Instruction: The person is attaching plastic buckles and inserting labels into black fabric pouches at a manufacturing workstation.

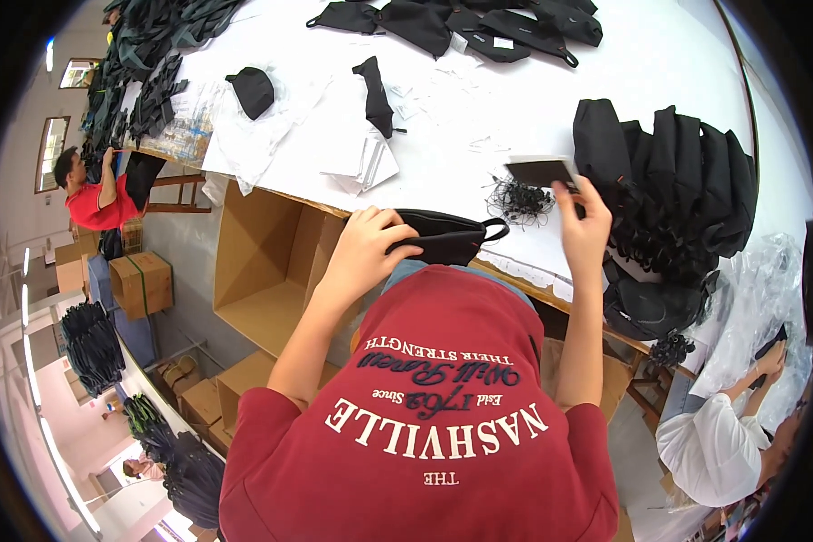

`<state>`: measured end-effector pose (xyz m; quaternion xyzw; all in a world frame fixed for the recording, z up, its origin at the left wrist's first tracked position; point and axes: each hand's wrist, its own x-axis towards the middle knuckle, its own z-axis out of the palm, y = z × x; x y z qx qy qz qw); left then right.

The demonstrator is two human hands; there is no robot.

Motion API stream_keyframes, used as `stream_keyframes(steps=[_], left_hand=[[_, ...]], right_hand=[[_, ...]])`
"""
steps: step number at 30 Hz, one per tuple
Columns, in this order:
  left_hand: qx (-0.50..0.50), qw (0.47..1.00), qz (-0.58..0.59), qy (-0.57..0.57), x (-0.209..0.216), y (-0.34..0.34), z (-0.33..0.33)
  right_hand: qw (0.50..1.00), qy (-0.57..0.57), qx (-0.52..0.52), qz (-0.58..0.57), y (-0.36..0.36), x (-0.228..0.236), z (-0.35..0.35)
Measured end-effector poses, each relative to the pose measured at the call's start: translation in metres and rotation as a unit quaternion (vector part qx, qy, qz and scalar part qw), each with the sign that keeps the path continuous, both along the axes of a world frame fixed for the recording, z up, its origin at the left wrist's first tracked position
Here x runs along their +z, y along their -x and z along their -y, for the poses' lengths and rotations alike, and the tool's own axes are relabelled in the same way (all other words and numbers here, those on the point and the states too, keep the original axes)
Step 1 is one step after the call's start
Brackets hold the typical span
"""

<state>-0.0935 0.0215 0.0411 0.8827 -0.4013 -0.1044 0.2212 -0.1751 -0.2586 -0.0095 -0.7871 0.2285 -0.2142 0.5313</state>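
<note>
A black zip pouch [452,237] with a loop at its right end lies against the table's near edge, and my left hand [369,244] grips its left part. The pouch's mouth looks parted along the top. Over the table to the right, my right hand [587,221] pinches a small dark card [535,172] with a pale upper edge between thumb and fingers; it is slightly blurred. Just under that card sits a tangle of thin black cords [519,203]. A stack of white papers [363,163] rests beyond my left hand.
Black pouches [686,172] stand in a row at right, with more pouches [497,32] at the far side. An open cardboard box [271,262] is below the table edge at left. A person in white [718,443] works at right; another in red [99,206] is at far left.
</note>
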Motion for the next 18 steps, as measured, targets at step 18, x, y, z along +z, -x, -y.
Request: stream_keyframes(steps=[18], left_hand=[[-0.132, 0.987, 0.027, -0.09, -0.002, -0.001, 0.041]], right_hand=[[0.961, 0.152, 0.229, 0.012, -0.014, 0.043, -0.038]])
